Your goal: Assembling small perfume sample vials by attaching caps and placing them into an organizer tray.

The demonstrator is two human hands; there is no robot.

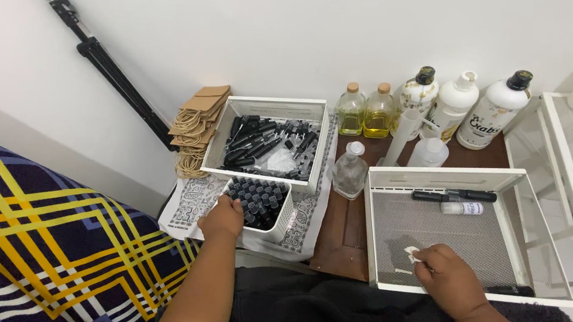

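Seen from my head camera, my left hand [223, 217] rests on the near corner of a small white bin [281, 220] packed with upright dark-capped vials [261, 199]; the fingers curl against its rim, and I cannot tell whether they grip anything. Just behind that bin sits a larger white bin [271, 105] heaped with black sprayer tops [264, 139]. Left of the larger bin, a stack of brown paper bags [199, 118] leans by the wall. Both bins stand on a patterned white cloth [193, 198].

To the right of the small bin, across a strip of brown table [342, 232], lies a white mesh tray [429, 231]. My right hand [450, 277] is inside its near edge, fingers closed on a small white scrap [412, 254]. At the tray's far side lie a black-handled tool [455, 194] and a small clear bottle [463, 207]. An empty glass bottle [350, 172] stands between the larger bin and the tray. Behind the tray, two yellow oil bottles [365, 111] and three white bottles [458, 109] line the wall.
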